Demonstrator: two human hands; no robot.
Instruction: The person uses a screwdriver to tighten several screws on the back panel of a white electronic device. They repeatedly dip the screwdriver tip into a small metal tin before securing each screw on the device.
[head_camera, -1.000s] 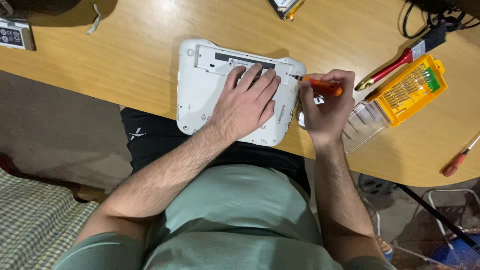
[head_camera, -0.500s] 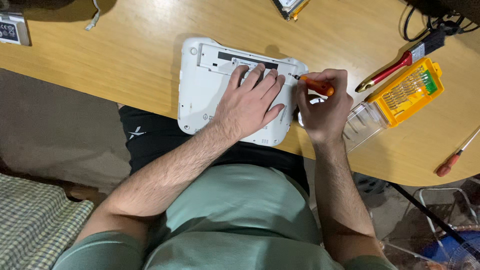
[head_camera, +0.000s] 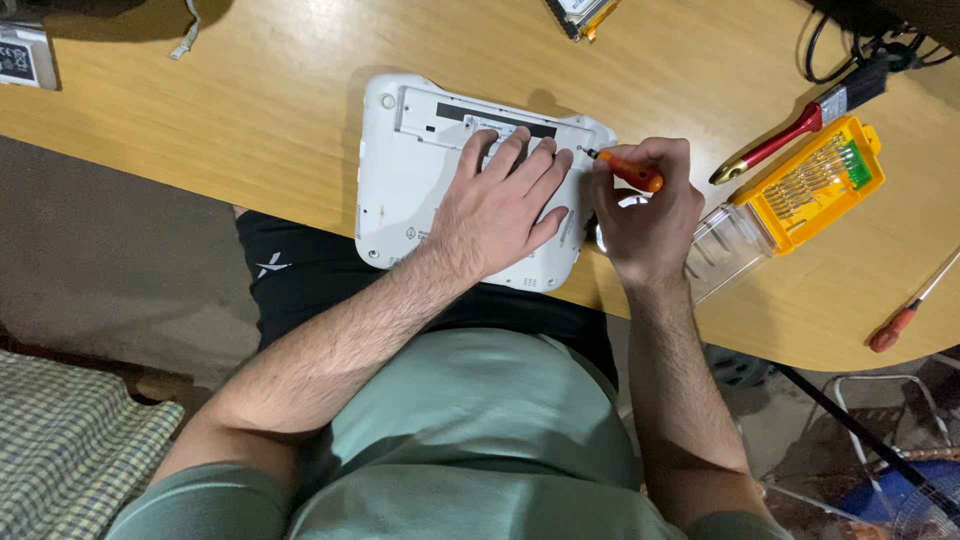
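Observation:
A white plastic device (head_camera: 405, 170) lies back side up on the wooden table (head_camera: 280, 110), near its front edge. My left hand (head_camera: 500, 205) lies flat on the device, fingers spread over its right half. My right hand (head_camera: 650, 210) grips a small orange-handled screwdriver (head_camera: 628, 170). Its tip touches the device's upper right corner.
A yellow bit set (head_camera: 815, 185) with a clear lid (head_camera: 725, 250) sits right of my right hand. A red-handled brush (head_camera: 790, 135) lies beyond it, and a red screwdriver (head_camera: 905, 315) near the right edge. Black cables (head_camera: 850, 40) are far right; a small box (head_camera: 25, 55) far left.
Both hands stay in place on the device and screwdriver; only the view has shifted slightly.

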